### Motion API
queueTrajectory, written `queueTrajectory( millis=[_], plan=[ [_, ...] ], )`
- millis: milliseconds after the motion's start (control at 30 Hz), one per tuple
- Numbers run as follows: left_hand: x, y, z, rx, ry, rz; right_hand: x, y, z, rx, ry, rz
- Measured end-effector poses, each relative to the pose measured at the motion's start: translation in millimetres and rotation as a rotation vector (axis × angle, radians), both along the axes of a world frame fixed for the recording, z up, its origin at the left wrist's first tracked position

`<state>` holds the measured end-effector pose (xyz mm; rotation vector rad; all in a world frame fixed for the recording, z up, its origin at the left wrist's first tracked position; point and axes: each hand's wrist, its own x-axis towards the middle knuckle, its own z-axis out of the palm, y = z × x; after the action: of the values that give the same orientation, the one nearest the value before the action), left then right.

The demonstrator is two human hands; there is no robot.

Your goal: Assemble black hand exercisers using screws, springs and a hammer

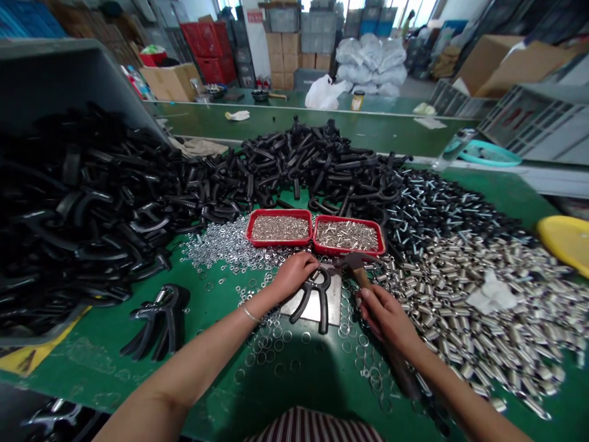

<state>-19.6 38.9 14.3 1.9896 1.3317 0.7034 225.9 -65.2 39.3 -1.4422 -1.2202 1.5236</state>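
My left hand (pixel 298 271) is closed, its fingertips pinched at the ringed upper end of a black hand grip (pixel 324 304). Whether a small part sits between those fingertips is hidden. The hand grip lies on a flat metal plate (pixel 335 307), its two legs pointing toward me. Just right of it, my right hand (pixel 385 314) is wrapped round the wooden handle of a hammer (pixel 361 273). The hammer's head is over the plate's upper right corner, close to the red trays. Black hand grips with a spring (pixel 161 319) lie together at the left.
Two red trays (pixel 279 212) (pixel 350 250) hold small metal pins. Around them are heaps of black handles (pixel 294 159), washers (pixel 221 245), metal sleeves (pixel 460 301) and bolts with black parts (pixel 442 202). Loose rings (pixel 269 353) dot the green table. A large bin (pixel 92 67) tips handles out at left.
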Motion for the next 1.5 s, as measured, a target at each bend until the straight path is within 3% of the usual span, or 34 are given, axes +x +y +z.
queueTrajectory(
  millis=[400, 1000, 1100, 1267, 1333, 1400, 1500],
  plan=[
    [9.3, -10.4, 13.0, 0.105, 0.085, -0.007, -0.5, -2.5, -9.2, -0.030, 0.013, -0.021],
    [10.2, -3.5, 11.7, 0.122, 0.144, -0.113, 1.8, -3.5, -11.4, -0.021, -0.006, -0.010],
    [11.2, -4.8, 10.7, 0.212, 0.250, -0.164, 1.2, -3.3, -11.0, -0.024, -0.011, -0.010],
    [13.9, -7.8, 7.5, 0.551, 0.579, -0.334, 1.7, -1.2, -9.4, -0.026, -0.090, 0.014],
    [14.5, -8.2, 7.5, 0.577, 0.627, -0.359, 4.6, 2.6, -6.4, -0.003, -0.180, 0.047],
    [13.8, -11.7, 10.3, 0.541, 0.616, -0.301, 9.2, 8.1, 1.8, 0.073, -0.318, 0.108],
    [9.2, -30.4, 20.5, 0.476, 0.561, -0.102, 15.6, 15.2, 26.4, 0.242, -0.539, 0.207]
  ],
)
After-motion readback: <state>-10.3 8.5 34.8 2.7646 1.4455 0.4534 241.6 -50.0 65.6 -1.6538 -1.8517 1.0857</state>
